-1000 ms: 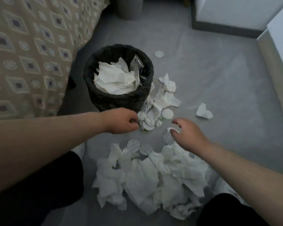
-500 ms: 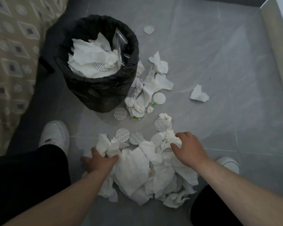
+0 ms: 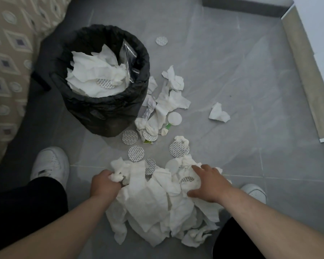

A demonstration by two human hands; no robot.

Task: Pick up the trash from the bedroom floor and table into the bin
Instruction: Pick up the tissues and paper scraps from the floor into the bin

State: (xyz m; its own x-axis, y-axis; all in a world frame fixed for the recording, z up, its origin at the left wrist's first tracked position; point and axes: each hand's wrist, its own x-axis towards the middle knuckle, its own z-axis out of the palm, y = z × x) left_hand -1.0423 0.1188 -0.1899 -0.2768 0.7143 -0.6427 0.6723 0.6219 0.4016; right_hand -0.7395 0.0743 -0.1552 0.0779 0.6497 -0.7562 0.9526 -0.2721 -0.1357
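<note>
A big heap of crumpled white tissues (image 3: 153,202) lies on the grey floor between my feet. My left hand (image 3: 104,184) grips a bunch of tissue at the heap's left edge. My right hand (image 3: 208,184) lies on the heap's right side, fingers curled into the paper. The bin (image 3: 79,103), lined with a black bag, stands beyond the heap, nearly full of white tissue with a round seal and clear plastic on top. More tissues (image 3: 168,101) and round patterned seals (image 3: 136,153) lie scattered beside the bin.
A lone crumpled tissue (image 3: 219,114) lies to the right, and one seal (image 3: 161,40) behind the bin. A bed with a patterned cover (image 3: 6,53) runs along the left. White furniture (image 3: 314,53) stands at the right. My white shoes (image 3: 49,163) flank the heap.
Both hands dropped from near the bin to the big heap. My left hand has closed on tissue at the left edge and the right hand has dug into the right side.
</note>
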